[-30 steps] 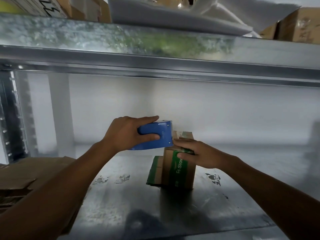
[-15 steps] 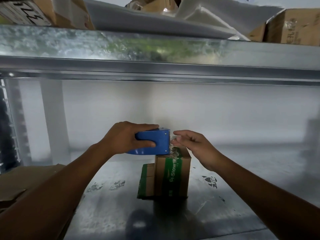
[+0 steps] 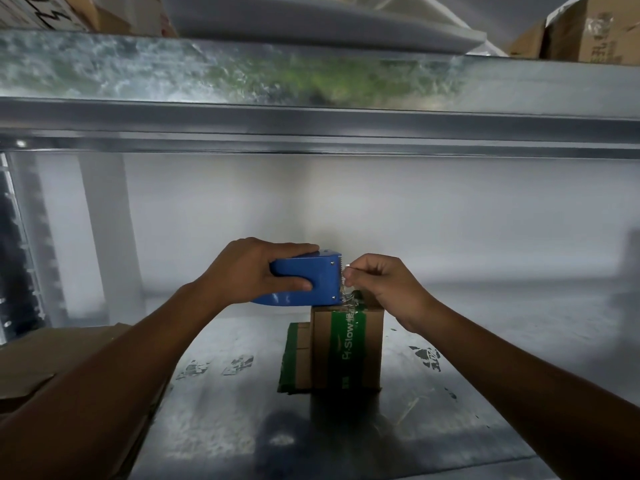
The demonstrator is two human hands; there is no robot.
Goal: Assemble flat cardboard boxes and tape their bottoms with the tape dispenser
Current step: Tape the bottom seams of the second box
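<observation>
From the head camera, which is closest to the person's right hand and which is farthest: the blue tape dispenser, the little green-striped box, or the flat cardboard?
1. Blue tape dispenser, just left of the right hand pinching its tape, and green-striped box, just beneath it: too close to call.
2. Flat cardboard, far off to the left.

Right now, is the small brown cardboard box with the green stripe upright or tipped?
Upright. The small brown cardboard box stands on the galvanised metal shelf, side walls vertical, green stripe running straight up its front.
</observation>
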